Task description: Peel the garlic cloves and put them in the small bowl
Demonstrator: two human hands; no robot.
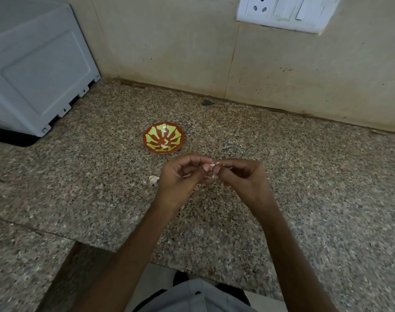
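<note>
Hands [180, 179] [246, 181] pinching garlic clove [213, 165], small bowl [181, 134] beyond

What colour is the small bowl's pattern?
Small bowl: red-brown with yellow-green petal shapes; head view.

Small bowl [163, 138]: red-brown with yellow-green petals; it stood upright on the speckled counter [304, 176].
Cloves in bowl [164, 144]: a few pale peeled pieces lay near its middle.
Held clove [213, 164]: pale and papery, pinched between the left hand [180, 179] and right hand [243, 176].
Loose garlic piece [153, 179]: whitish; it lay on the counter just beside the left hand.
</note>
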